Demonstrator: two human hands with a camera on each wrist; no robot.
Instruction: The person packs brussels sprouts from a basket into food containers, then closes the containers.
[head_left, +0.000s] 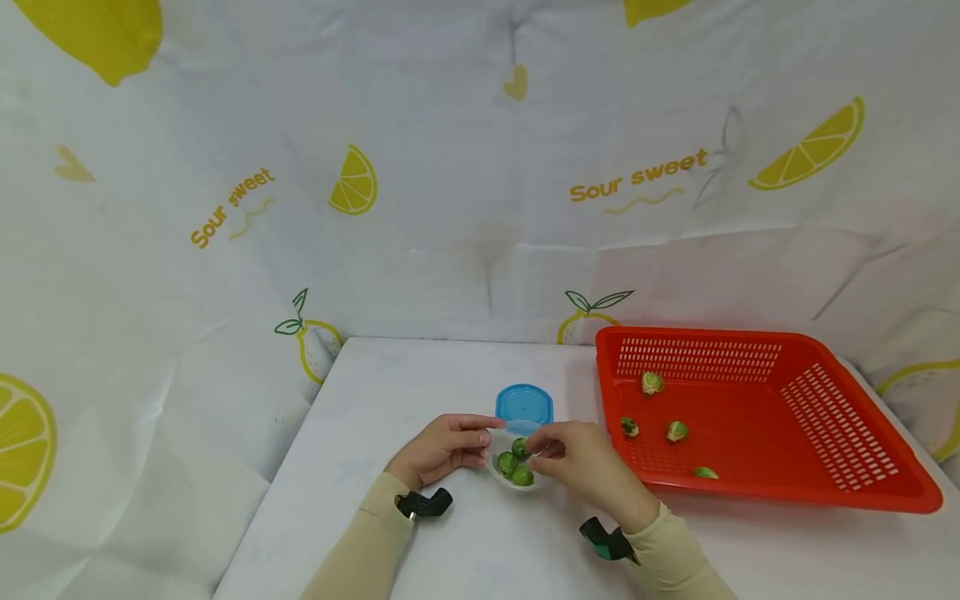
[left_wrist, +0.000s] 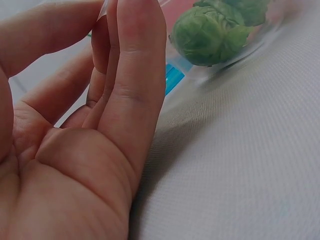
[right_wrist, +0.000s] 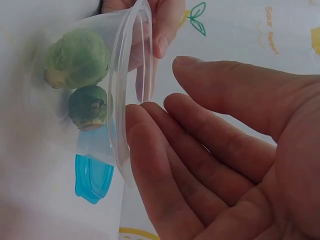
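Note:
A small clear plastic container [head_left: 493, 467] stands on the white table with three green Brussels sprouts [head_left: 507, 463] inside. My left hand [head_left: 442, 450] pinches its rim from the left, thumb and fingertips at the edge; the sprouts also show through the clear wall in the left wrist view. Over the container's right side, my right hand [head_left: 588, 467] has loosely bent fingers and a thumb apart from them. In the right wrist view its fingertips [right_wrist: 145, 145] are right at the rim, with nothing held between them. Just behind the container lies a blue lid [head_left: 524, 403].
To the right stands a large red perforated basket [head_left: 750, 487] with several Brussels sprouts [head_left: 652, 383] scattered in its left part. A white cloth with a lemon print [head_left: 450, 167] hangs behind the table [head_left: 420, 375].

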